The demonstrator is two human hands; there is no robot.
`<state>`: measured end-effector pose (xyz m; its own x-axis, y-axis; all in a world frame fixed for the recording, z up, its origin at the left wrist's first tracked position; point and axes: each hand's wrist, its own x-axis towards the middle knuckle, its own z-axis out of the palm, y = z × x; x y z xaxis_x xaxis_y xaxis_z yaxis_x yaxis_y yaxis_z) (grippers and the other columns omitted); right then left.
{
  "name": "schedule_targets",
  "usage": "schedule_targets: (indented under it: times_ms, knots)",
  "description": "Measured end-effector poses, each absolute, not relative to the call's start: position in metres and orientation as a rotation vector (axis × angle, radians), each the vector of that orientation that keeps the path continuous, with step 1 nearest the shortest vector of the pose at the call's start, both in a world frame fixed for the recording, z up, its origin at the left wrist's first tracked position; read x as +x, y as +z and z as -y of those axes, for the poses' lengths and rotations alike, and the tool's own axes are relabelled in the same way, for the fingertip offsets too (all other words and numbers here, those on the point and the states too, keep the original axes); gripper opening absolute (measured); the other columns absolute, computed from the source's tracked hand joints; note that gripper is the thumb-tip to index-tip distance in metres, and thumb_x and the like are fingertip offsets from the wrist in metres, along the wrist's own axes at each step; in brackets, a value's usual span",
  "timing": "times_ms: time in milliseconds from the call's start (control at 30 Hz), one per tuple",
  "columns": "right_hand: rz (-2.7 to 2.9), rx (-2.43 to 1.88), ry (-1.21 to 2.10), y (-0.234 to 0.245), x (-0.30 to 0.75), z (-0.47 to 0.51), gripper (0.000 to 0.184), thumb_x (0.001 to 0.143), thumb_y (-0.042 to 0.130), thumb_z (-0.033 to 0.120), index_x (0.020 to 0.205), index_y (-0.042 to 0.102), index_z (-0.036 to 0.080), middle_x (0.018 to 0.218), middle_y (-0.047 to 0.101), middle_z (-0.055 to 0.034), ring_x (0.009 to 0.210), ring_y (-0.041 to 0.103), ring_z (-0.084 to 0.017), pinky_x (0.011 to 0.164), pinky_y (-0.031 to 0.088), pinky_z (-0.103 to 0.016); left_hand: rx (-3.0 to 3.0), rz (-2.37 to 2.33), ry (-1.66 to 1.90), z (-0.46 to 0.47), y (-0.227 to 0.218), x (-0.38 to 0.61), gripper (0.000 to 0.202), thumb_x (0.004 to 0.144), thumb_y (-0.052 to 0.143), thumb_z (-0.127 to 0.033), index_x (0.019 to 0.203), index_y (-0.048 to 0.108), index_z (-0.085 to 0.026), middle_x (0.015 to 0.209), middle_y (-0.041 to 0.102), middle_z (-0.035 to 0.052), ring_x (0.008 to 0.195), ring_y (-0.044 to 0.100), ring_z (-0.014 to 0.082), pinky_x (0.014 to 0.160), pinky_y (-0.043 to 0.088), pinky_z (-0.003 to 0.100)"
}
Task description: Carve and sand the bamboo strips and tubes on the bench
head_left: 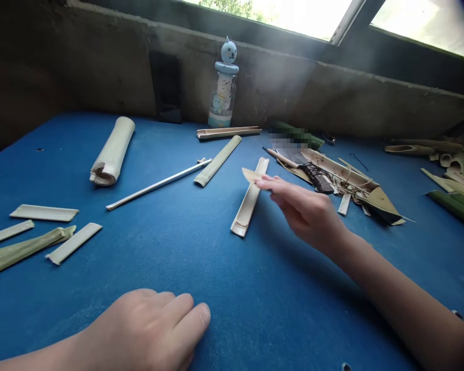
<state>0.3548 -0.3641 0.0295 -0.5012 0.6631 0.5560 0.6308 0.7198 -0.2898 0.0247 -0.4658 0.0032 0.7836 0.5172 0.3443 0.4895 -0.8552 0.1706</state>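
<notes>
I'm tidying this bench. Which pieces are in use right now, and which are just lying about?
In hand: small bamboo chip, pinched by the right hand; split bamboo strip lying by it.
Lying about: bamboo tube; thin stick; blue bottle; knife; flat offcuts.

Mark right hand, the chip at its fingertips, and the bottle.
right hand (307, 214), head view, back of the hand.
chip (250, 175), head view, its pale middle.
bottle (221, 100), head view, its clear body.

Pale, matt split bamboo slat (249, 197) lies on a blue, slightly grainy matt tabletop (185, 242)
</notes>
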Motion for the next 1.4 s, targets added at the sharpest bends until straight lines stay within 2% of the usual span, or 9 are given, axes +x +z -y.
schedule_targets:
  times_ms: [100,233,467,600,700,933,1033,1167,1400]
  knots:
    - [2.103,-1.126,-0.182,0.047,0.365,0.369,0.031,0.108,0.056,0.015,0.131,0.076,0.019,0.117,0.085,-0.0099,0.105,0.083,-0.025,0.091,0.067,-0.033,2.872,-0.824,0.594,0.458,0.007,0.024,0.038,0.111,0.026,-0.018,0.109,0.063,-0.026,0.082,0.074,-0.0053,0.06,0.066,0.0134,0.053,0.045,0.032]
    - [1.979,-1.199,-0.387,0.063,0.384,0.369,0.023,0.105,0.06,0.021,0.118,0.079,0.018,0.083,0.081,-0.0054,0.065,0.075,-0.019,0.064,0.057,-0.028,3.065,-1.003,0.36,0.431,0.02,0.036,0.046,0.113,0.02,-0.025,0.111,0.066,-0.021,0.088,0.074,0.0036,0.065,0.069,0.0212,0.052,0.045,0.038]
    - [1.875,-1.225,-0.363,0.072,0.398,0.371,0.021,0.106,0.059,0.031,0.109,0.078,0.022,0.08,0.079,-0.0063,0.067,0.074,-0.023,0.062,0.053,-0.032,2.846,-1.262,-0.073,0.397,0.044,0.117,0.056,0.107,0.053,-0.057,0.14,0.059,-0.011,0.11,0.071,0.0131,0.066,0.068,0.0234,0.047,0.041,0.034]
    - [1.959,-1.243,-0.283,0.058,0.401,0.36,0.023,0.104,0.057,0.029,0.11,0.077,0.02,0.088,0.082,-0.0105,0.074,0.077,-0.027,0.067,0.054,-0.034,2.57,-1.377,-0.125,0.389,0.052,0.132,0.037,0.107,0.061,-0.047,0.129,0.064,-0.017,0.115,0.07,0.0076,0.083,0.068,0.0174,0.073,0.061,0.035]
    - [2.05,-1.319,-0.189,0.048,0.401,0.355,0.029,0.105,0.052,0.029,0.115,0.078,0.018,0.097,0.083,-0.0149,0.082,0.079,-0.031,0.069,0.054,-0.036,2.315,-1.433,-0.078,0.389,0.061,0.11,0.033,0.107,0.063,-0.046,0.122,0.066,-0.017,0.106,0.07,0.0044,0.087,0.069,0.0177,0.081,0.062,0.038]
    - [2.094,-1.304,-0.064,0.045,0.387,0.362,0.031,0.107,0.051,0.027,0.121,0.077,0.018,0.108,0.085,-0.0145,0.094,0.081,-0.032,0.078,0.056,-0.037,1.725,-1.469,-0.115,0.417,0.077,0.035,0.058,0.106,0.021,-0.07,0.105,0.055,-0.023,0.065,0.058,-0.0046,0.047,0.047,0.0124,0.047,0.039,0.025]
    - [2.151,-1.309,0.029,0.045,0.378,0.37,0.031,0.108,0.049,0.025,0.123,0.076,0.019,0.116,0.084,-0.0132,0.105,0.079,-0.031,0.084,0.055,-0.036,1.647,-1.465,-0.246,0.427,0.082,0.014,0.061,0.096,0.032,-0.083,0.097,0.054,-0.026,0.064,0.063,-0.0027,0.054,0.058,0.0172,0.049,0.041,0.026]
    - [2.193,-1.323,0.1,0.045,0.371,0.375,0.028,0.109,0.05,0.026,0.117,0.076,0.02,0.108,0.084,-0.0106,0.097,0.079,-0.028,0.078,0.052,-0.033,1.772,-1.623,-0.365,0.415,0.099,0.0,0.056,0.098,0.04,-0.078,0.102,0.065,-0.027,0.067,0.07,-0.0005,0.072,0.07,0.0226,0.067,0.052,0.031]
    - [2.181,-1.356,0.144,0.048,0.374,0.373,0.027,0.109,0.05,0.026,0.112,0.076,0.02,0.099,0.083,-0.0099,0.088,0.078,-0.026,0.071,0.05,-0.03,2.272,-2.102,-0.27,0.356,0.108,0.004,0.045,0.105,0.064,-0.049,0.139,0.062,-0.019,0.136,0.066,0.0119,0.118,0.068,0.0276,0.101,0.06,0.052]
